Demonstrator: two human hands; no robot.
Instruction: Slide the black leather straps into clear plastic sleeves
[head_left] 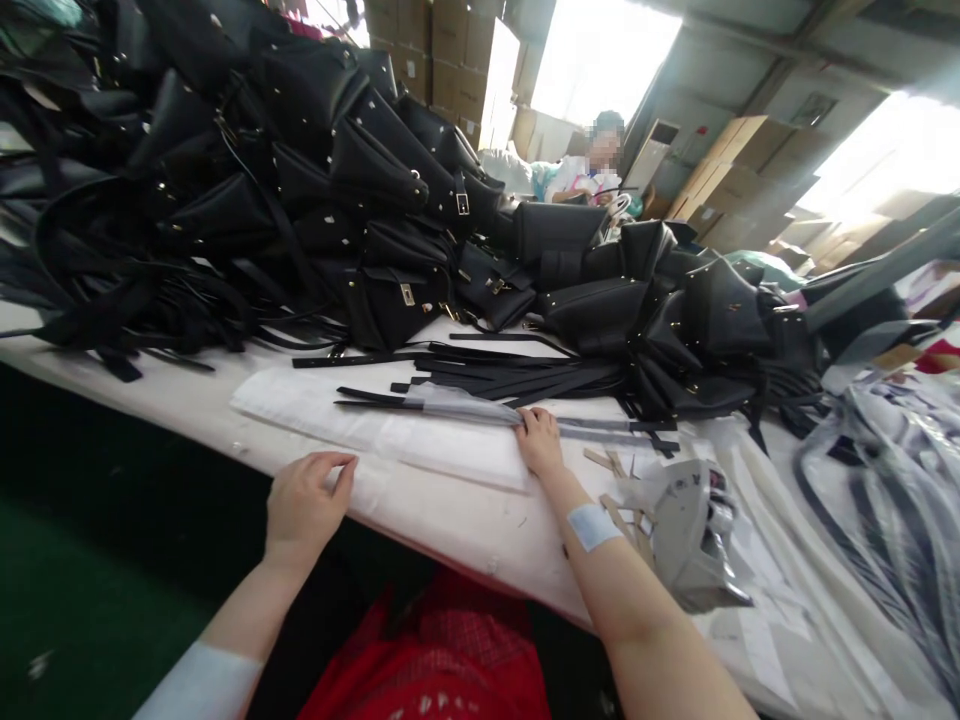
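My right hand [538,440] is closed over the black straps in a translucent sleeve [472,405], near the middle of the table. Strap ends poke out of the sleeve on the left. Under them lies a flat stack of thin white plastic sleeves [360,422]. My left hand [309,505] is at the table's front edge, its thumb and forefinger brought together in a pinch. Whatever lies between those fingertips is too small to make out. Just behind the sleeved straps is a row of loose black straps [510,375].
Black handbags [397,300] with metal fittings are heaped along the back. A grey tape dispenser-like device [694,535] stands right of my right forearm, beside tan strips [615,510]. Plastic-wrapped straps [892,500] lie far right. Another person [592,175] is behind the heap, near cartons [742,175].
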